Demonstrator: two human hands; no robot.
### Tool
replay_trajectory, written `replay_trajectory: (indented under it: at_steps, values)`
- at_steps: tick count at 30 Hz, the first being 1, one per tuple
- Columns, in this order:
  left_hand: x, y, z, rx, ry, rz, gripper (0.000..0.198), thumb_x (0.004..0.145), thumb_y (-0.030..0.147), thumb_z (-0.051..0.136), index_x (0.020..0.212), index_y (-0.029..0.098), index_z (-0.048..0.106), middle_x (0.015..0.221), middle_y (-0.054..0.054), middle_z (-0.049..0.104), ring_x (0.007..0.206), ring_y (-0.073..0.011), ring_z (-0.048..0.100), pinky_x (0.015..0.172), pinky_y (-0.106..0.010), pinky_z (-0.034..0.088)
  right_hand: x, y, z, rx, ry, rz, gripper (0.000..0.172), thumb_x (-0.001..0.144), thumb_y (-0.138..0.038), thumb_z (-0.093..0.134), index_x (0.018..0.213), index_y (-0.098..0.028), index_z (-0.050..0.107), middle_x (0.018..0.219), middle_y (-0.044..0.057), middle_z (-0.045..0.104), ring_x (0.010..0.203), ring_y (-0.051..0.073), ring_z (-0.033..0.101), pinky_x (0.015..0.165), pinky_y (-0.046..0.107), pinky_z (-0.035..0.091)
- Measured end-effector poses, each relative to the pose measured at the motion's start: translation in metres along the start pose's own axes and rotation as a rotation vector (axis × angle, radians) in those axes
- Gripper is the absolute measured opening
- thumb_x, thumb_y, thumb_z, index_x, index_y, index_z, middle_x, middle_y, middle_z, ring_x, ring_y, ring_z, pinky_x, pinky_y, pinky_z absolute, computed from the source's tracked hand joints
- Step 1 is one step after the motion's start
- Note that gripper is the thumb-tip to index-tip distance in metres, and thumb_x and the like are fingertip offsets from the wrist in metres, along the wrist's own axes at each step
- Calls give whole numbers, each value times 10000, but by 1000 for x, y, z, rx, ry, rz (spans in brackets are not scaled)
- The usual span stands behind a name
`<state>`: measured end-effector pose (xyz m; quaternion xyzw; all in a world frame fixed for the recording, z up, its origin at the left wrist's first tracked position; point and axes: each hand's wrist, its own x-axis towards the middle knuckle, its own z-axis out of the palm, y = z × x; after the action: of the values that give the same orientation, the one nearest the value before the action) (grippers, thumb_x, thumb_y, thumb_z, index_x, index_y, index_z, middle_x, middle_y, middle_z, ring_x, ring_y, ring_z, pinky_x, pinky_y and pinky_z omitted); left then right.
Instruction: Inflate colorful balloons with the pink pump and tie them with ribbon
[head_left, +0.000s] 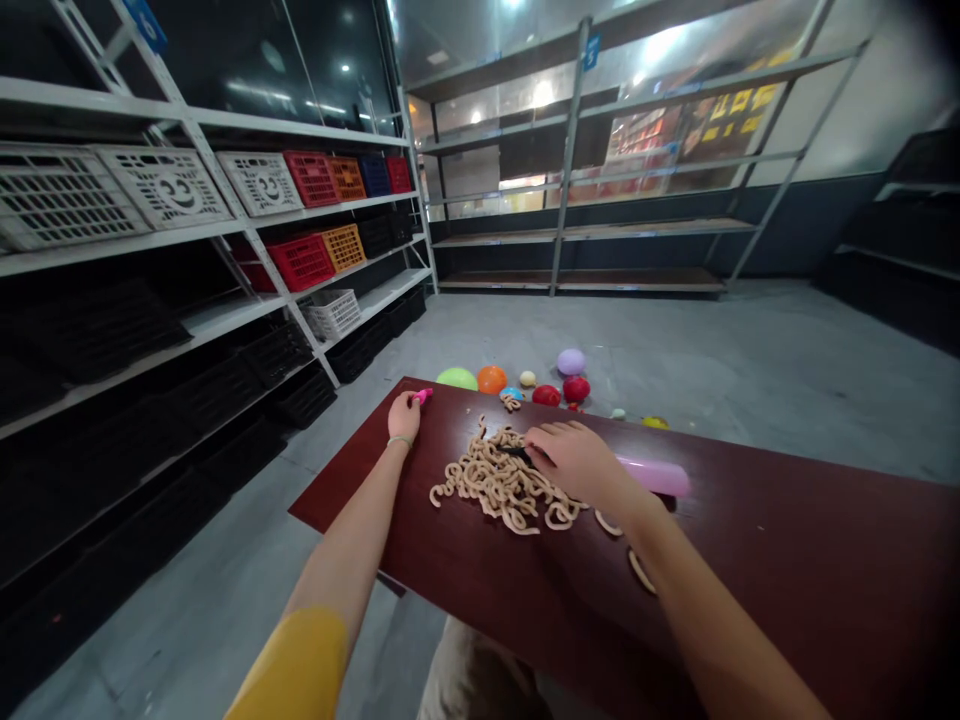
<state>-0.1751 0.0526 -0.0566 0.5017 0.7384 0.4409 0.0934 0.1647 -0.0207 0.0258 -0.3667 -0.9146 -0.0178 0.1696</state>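
Note:
At the table's far left corner, my left hand is closed, with a small bright pink piece at its fingertips; its kind is not clear. My right hand reaches over a heap of beige curled strands with its fingers bent down round a slim black thing. The black thing's tip points left over the heap, and the rest is hidden by the hand. Behind my right wrist lies a translucent pink-purple cylinder, partly covered. Loose beige strands lie near my right forearm.
The dark red tabletop extends right. Past its far edge, on the grey floor, are balloons, among them a green one, an orange one and a purple one. Shelves with crates stand left; more racks stand behind.

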Motion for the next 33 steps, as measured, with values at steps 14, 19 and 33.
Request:
replay_trajectory:
  at_steps: [14, 19, 33]
  values:
    - [-140, 173, 49, -1067, -669, -10, 294, 843, 463, 632, 860, 175, 577, 548, 50, 493, 449, -83, 461, 490, -211, 407, -78, 51, 0, 534, 307, 397, 310, 919, -302, 479, 1208, -221, 557, 1052, 67, 671, 938, 178, 622, 797, 334, 486]
    - [-180, 185, 72, -1052, -831, -65, 320, 839, 482, 649, 841, 168, 587, 528, 62, 448, 400, -45, 363, 403, -172, 288, -99, 50, -4, 770, 262, 509, 289, 958, -329, 444, 1206, -248, 566, 1135, 67, 673, 985, 174, 623, 846, 350, 482]
    - [-187, 174, 72, -1098, -874, -222, 365, 862, 520, 604, 1021, 193, 570, 715, 11, 577, 500, -86, 531, 445, -202, 442, -94, 39, 10, 1105, 204, 509, 159, 839, -349, 568, 847, -198, 620, 753, -19, 618, 685, 119, 531, 646, 271, 413]
